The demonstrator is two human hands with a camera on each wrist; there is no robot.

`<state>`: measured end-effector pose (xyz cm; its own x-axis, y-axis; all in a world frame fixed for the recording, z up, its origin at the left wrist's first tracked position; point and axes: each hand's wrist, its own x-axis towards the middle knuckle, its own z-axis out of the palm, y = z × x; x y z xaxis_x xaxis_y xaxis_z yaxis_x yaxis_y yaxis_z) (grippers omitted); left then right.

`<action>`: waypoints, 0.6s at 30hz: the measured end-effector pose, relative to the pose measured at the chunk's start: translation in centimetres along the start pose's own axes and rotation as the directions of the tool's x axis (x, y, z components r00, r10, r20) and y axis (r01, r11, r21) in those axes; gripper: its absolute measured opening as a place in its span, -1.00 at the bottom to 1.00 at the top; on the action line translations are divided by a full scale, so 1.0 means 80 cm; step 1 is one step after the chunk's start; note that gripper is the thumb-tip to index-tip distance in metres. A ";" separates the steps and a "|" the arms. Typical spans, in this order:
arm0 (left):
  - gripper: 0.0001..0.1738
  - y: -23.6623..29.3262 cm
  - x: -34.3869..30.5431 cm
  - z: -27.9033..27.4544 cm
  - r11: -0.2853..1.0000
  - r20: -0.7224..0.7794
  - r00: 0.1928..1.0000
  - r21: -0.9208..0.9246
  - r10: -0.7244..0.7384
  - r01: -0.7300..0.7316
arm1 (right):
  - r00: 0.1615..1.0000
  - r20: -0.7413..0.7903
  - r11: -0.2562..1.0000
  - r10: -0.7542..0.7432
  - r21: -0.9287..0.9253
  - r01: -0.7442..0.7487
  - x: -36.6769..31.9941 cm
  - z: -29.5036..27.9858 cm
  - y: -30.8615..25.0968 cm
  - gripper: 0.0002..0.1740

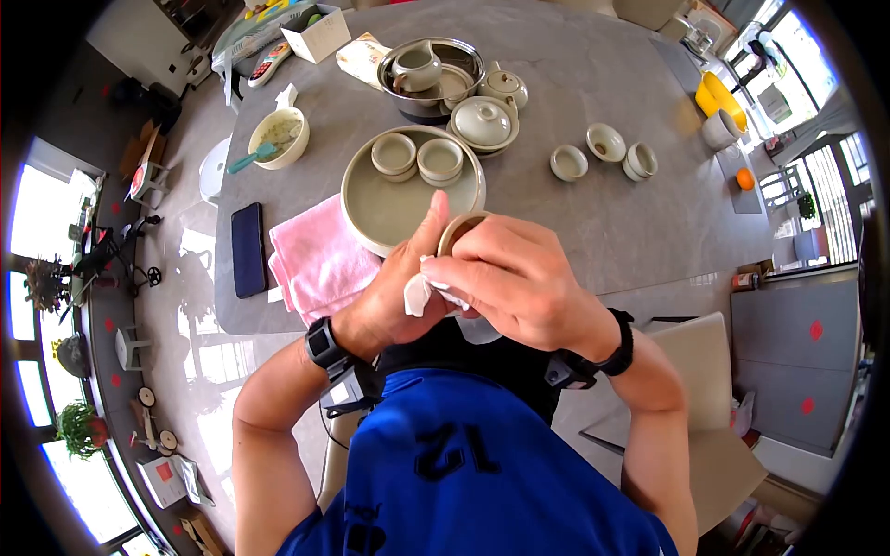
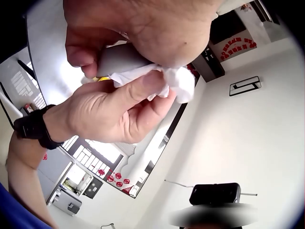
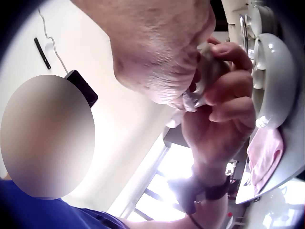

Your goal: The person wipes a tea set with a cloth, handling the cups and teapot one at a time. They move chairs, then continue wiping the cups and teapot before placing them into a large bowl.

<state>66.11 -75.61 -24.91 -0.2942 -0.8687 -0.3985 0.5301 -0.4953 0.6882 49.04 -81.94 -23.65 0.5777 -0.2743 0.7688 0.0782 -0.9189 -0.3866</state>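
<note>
Over the table's near edge, my left hand [image 1: 394, 287] grips a small ceramic cup [image 1: 452, 237], its thumb pointing up. My right hand [image 1: 528, 283] pinches a crumpled white tissue [image 1: 417, 295] against the cup. In the left wrist view the cup's grey side [image 2: 121, 62] shows between the hands, with the tissue [image 2: 178, 85] under the right thumb. The left fingers [image 3: 231, 90] curl round the cup in the right wrist view. Just beyond the hands, a round ceramic tray [image 1: 389, 208] carries two more small cups [image 1: 417, 159].
A pink towel [image 1: 320, 259] and a phone [image 1: 247, 250] lie left of the tray. Behind it stand a lidded bowl [image 1: 484, 125], a teapot [image 1: 503, 85] and a steel pot [image 1: 431, 116]. Several small cups [image 1: 604, 144] sit to the right; a bowl with a spoon [image 1: 280, 139] stands at left.
</note>
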 end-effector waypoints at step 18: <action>-0.23 0.014 -0.001 -0.017 0.714 0.127 0.931 0.609 0.341 -0.345 | 0.774 0.039 0.686 0.631 0.437 -0.582 -0.029 -0.023 0.000 -0.86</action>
<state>67.80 -76.10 -24.97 -0.1943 -0.9791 -0.0593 -0.0041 -0.0596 0.9982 46.21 -81.81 -24.50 0.5283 -0.7817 0.3315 0.0724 -0.3476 -0.9349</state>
